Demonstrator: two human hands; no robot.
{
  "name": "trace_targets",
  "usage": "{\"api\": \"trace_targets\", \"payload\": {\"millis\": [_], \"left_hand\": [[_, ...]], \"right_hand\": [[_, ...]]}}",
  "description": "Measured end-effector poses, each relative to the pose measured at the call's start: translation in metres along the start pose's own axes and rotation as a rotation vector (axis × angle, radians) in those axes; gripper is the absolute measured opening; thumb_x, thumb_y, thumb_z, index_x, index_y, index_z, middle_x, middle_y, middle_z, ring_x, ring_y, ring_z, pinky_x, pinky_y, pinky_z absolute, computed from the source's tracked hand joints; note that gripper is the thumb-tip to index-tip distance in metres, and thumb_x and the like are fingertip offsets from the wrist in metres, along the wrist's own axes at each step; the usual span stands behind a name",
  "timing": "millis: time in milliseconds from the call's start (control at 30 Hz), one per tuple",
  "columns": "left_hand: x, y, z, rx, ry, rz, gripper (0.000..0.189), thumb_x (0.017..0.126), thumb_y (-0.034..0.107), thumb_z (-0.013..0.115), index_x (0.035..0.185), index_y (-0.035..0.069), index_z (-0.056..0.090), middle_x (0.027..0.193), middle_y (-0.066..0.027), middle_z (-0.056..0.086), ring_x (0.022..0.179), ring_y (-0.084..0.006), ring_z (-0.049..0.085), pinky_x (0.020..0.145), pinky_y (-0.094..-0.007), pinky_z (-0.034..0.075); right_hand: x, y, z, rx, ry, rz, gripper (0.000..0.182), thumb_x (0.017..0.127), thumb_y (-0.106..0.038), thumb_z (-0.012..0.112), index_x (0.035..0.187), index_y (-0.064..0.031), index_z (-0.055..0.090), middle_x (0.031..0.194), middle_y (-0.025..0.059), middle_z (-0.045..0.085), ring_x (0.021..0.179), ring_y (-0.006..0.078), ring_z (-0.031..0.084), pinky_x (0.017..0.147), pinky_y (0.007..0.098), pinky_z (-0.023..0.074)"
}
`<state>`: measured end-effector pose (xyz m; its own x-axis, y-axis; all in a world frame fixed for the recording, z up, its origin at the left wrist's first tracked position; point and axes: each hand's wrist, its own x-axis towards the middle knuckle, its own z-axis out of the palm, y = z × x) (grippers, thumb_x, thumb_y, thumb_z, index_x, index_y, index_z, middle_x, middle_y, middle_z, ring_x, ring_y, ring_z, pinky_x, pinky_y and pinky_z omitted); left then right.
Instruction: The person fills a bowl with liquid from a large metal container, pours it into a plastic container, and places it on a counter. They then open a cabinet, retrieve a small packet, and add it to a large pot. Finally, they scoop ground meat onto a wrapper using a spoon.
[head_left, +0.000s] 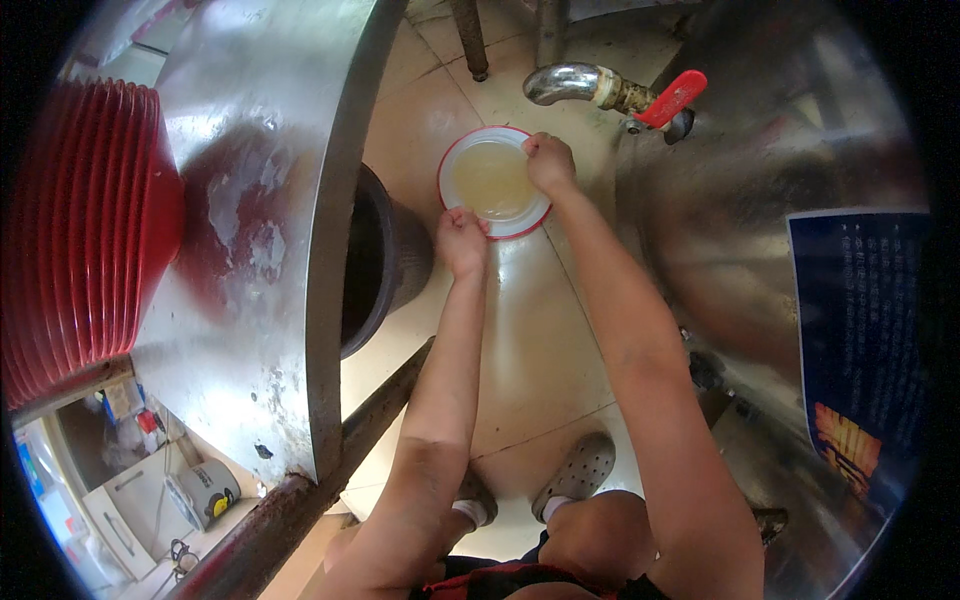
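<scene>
Both of my hands grip a round white basin with a red rim, which holds a cloudy, pale yellow liquid. My left hand is closed on the near left part of the rim. At the upper right of the rim, my right hand is closed too. A curved metal spout with a red lever valve juts from a large steel vessel, above and to the right of the basin. Whether the basin touches the tiled floor cannot be told.
Left of my arms stands a steel table with a stack of red plastic basins. A dark bucket is partly under its edge. A rusty metal bar runs low at left. The steel vessel bounds the right side.
</scene>
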<state>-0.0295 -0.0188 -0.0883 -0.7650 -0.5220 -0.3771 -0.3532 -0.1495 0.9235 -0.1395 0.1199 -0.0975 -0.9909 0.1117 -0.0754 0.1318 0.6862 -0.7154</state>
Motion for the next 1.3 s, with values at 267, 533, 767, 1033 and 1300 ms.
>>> {"api": "trace_targets", "payload": {"millis": [267, 533, 767, 1033, 1300], "left_hand": [[-0.016, 0.001, -0.013, 0.0, 0.0, 0.05, 0.009, 0.088, 0.009, 0.054, 0.086, 0.0, 0.057, 0.065, -0.0041, 0.06, 0.055, -0.01, 0.056, 0.052, -0.0245, 0.045], [-0.057, 0.015, -0.043, 0.059, -0.087, 0.096, 0.009, 0.086, 0.006, 0.055, 0.088, -0.002, 0.058, 0.068, -0.0042, 0.06, 0.056, -0.0091, 0.055, 0.053, -0.0235, 0.045], [-0.09, 0.018, -0.056, 0.195, -0.131, 0.08, 0.01, 0.085, 0.006, 0.055, 0.086, -0.003, 0.059, 0.071, -0.0038, 0.06, 0.06, -0.0093, 0.054, 0.055, -0.0228, 0.044], [-0.13, 0.022, -0.073, 0.335, -0.129, 0.125, 0.01, 0.085, 0.006, 0.056, 0.087, -0.003, 0.06, 0.071, -0.0029, 0.06, 0.065, -0.0084, 0.053, 0.061, -0.0221, 0.042], [-0.199, 0.064, -0.112, 0.323, -0.094, 0.084, 0.016, 0.085, 0.014, 0.062, 0.089, -0.001, 0.062, 0.068, -0.003, 0.062, 0.062, -0.0084, 0.053, 0.061, -0.0233, 0.044]], "right_hand": [[-0.031, -0.012, -0.013, 0.153, 0.071, 0.02, 0.017, 0.082, -0.014, 0.054, 0.09, -0.0028, 0.064, 0.09, 0.0202, 0.063, 0.085, 0.0364, 0.061, 0.078, 0.042, 0.0483], [-0.105, 0.001, -0.036, 0.299, 0.153, 0.065, 0.013, 0.084, -0.011, 0.056, 0.09, -0.0019, 0.063, 0.088, 0.0178, 0.064, 0.084, 0.0306, 0.062, 0.076, 0.037, 0.0477], [-0.149, -0.006, -0.069, 0.281, 0.123, 0.084, 0.012, 0.082, -0.007, 0.055, 0.09, -0.0022, 0.062, 0.088, 0.0181, 0.063, 0.085, 0.0325, 0.061, 0.076, 0.0382, 0.0477], [-0.184, -0.015, -0.09, 0.27, 0.085, 0.126, 0.012, 0.082, -0.005, 0.052, 0.09, -0.0009, 0.06, 0.09, 0.0185, 0.063, 0.086, 0.0321, 0.061, 0.077, 0.0381, 0.0468], [-0.249, -0.061, -0.142, 0.272, 0.102, 0.07, 0.01, 0.082, -0.004, 0.051, 0.088, -0.0003, 0.058, 0.086, 0.0181, 0.06, 0.086, 0.0343, 0.057, 0.077, 0.0379, 0.0456]]}}
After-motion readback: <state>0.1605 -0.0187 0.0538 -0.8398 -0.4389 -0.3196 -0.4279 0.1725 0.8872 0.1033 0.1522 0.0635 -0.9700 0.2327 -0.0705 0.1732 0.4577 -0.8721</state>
